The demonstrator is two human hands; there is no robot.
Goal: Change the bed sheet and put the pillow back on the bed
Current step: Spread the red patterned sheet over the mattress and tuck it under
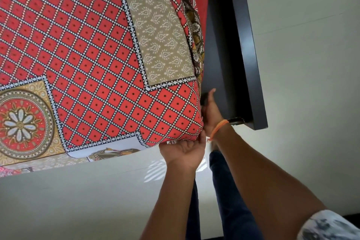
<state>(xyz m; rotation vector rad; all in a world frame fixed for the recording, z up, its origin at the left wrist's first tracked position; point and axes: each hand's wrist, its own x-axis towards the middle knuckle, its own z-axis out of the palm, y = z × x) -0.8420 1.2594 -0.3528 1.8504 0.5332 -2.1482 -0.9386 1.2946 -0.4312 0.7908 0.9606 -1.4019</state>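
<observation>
At centre frame the left hand [183, 151] grips the red patterned sheet [93, 48] at the mattress corner (fingers curled under); the right hand [211, 112], fingers straight, presses between sheet and dark bed frame [243, 45].

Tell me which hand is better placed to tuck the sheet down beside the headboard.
Right: the right hand already reaches into the gap between the bed sheet and the dark headboard. The left hand holds the corner underneath.

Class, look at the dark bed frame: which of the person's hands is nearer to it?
Right. The right hand reaches between the sheet and the dark bed frame; the left hand is under the sheet's corner, farther away.
</observation>
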